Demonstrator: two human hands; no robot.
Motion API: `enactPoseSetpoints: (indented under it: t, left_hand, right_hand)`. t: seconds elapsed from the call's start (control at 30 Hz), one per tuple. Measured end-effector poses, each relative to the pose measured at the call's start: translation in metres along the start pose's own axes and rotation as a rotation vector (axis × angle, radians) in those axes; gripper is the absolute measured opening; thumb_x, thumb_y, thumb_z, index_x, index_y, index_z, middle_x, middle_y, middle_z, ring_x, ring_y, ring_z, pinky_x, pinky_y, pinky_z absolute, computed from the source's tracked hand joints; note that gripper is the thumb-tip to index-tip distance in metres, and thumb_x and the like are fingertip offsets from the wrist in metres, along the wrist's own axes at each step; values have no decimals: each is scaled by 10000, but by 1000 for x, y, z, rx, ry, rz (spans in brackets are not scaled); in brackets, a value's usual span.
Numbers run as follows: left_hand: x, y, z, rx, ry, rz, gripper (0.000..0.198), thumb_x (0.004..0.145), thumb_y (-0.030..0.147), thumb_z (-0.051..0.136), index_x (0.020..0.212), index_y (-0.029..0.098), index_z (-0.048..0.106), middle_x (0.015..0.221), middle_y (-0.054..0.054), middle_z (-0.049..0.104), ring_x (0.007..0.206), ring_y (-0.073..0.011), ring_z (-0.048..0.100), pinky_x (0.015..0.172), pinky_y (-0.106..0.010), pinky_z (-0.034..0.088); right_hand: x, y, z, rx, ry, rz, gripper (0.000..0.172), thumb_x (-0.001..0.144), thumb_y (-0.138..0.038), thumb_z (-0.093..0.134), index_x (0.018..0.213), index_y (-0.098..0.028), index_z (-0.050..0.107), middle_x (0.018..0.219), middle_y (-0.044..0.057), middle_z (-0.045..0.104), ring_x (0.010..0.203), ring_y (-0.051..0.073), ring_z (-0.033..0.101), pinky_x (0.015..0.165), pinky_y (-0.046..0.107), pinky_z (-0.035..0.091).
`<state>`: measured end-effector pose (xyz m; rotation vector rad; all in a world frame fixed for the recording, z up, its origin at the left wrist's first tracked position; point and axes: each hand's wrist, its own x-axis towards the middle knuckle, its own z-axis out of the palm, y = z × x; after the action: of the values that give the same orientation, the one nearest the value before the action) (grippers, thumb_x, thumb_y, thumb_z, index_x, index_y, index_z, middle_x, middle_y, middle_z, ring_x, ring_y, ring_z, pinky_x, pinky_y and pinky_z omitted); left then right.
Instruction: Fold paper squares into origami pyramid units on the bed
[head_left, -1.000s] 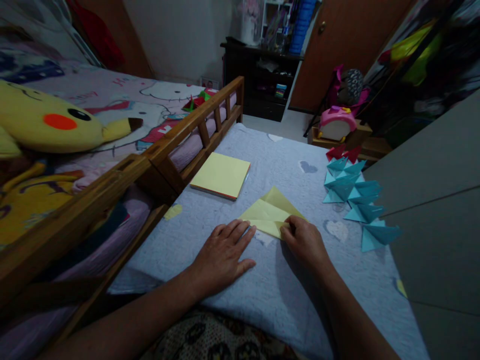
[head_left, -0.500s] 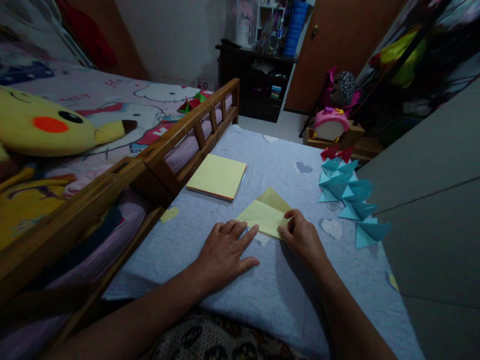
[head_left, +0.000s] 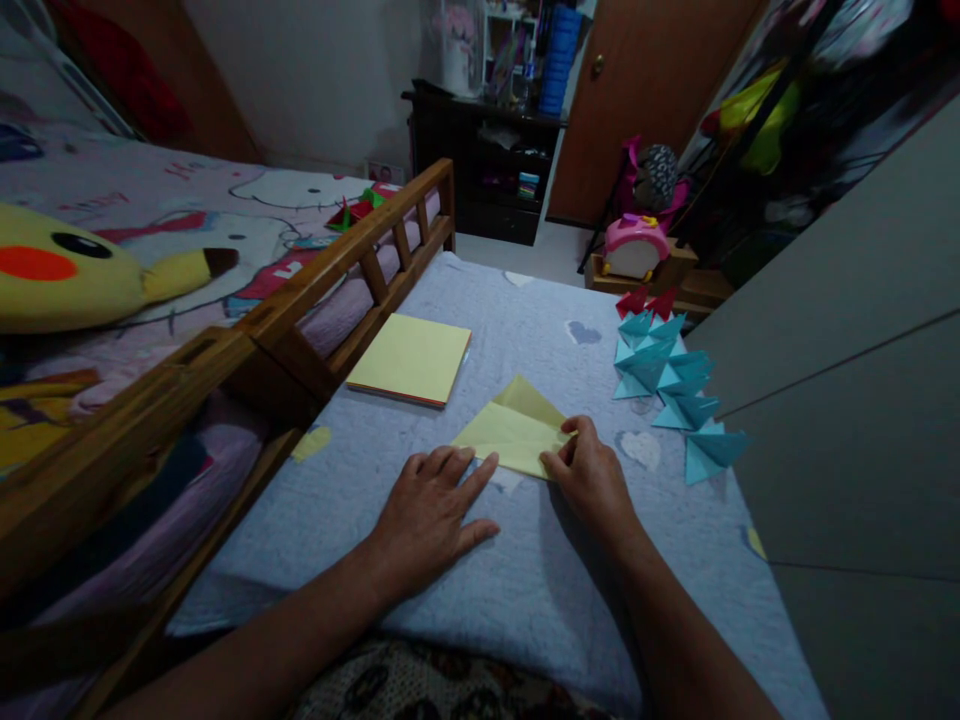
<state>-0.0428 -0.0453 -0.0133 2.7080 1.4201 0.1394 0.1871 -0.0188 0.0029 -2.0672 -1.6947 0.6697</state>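
A folded sheet of yellow origami paper lies on the pale blue cloth, its peak pointing away from me. My left hand rests flat with fingers spread, fingertips touching the paper's near left edge. At the paper's right corner, my right hand pinches the edge between thumb and fingers. Beyond and to the left sits a square stack of yellow-topped paper. On the right side stand several folded light-blue paper pieces, with red folded pieces behind them.
A wooden bed rail runs along the left, with a yellow plush toy on the bed past it. The pale blue cloth covers the surface before me. A light panel borders the right. A dark cabinet stands at the back.
The whole view has shifted, so everything sits slightly farther left in the picture. Both hands stay at the same places on the paper, and its fold looks the same.
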Motion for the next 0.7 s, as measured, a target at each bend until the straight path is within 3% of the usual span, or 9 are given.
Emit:
enactPoseSetpoints:
  t: [0.3, 0.43, 0.57, 0.7]
  left_hand:
    - [0, 0, -1, -22, -11, -8, 608, 955, 549, 558, 1488, 292, 419, 1397, -79, 534, 1255, -322, 438, 1011, -478, 350]
    - [1, 1, -3, -23, -10, 0, 606, 961, 552, 547, 1489, 287, 416, 1384, -86, 538, 1240, -318, 446, 994, -468, 357]
    - [2, 0, -2, -12, -12, 4, 613, 968, 573, 521, 1495, 283, 405, 1388, -94, 535, 1231, -324, 440, 982, -482, 368]
    - [2, 0, 0, -11, 1, 7, 616, 965, 582, 515, 1498, 297, 397, 1389, -87, 536, 1234, -320, 436, 982, -467, 379]
  right_hand:
    - [-3, 0, 3, -54, 13, -34, 182, 849, -189, 583, 1029, -203, 555, 750, -5, 659, 648, 161, 568, 608, 258, 310]
    - [-6, -3, 2, -275, 50, -288, 161, 891, -143, 557, 1018, -201, 635, 1022, 77, 653, 853, 196, 576, 710, 288, 362]
    - [-3, -8, -4, -446, -116, -608, 127, 926, -154, 572, 924, -201, 690, 961, 78, 659, 900, 214, 544, 774, 317, 352]
    - [-2, -18, -12, -573, -245, -652, 140, 954, -185, 555, 967, -200, 694, 938, 67, 672, 863, 207, 555, 763, 335, 331]
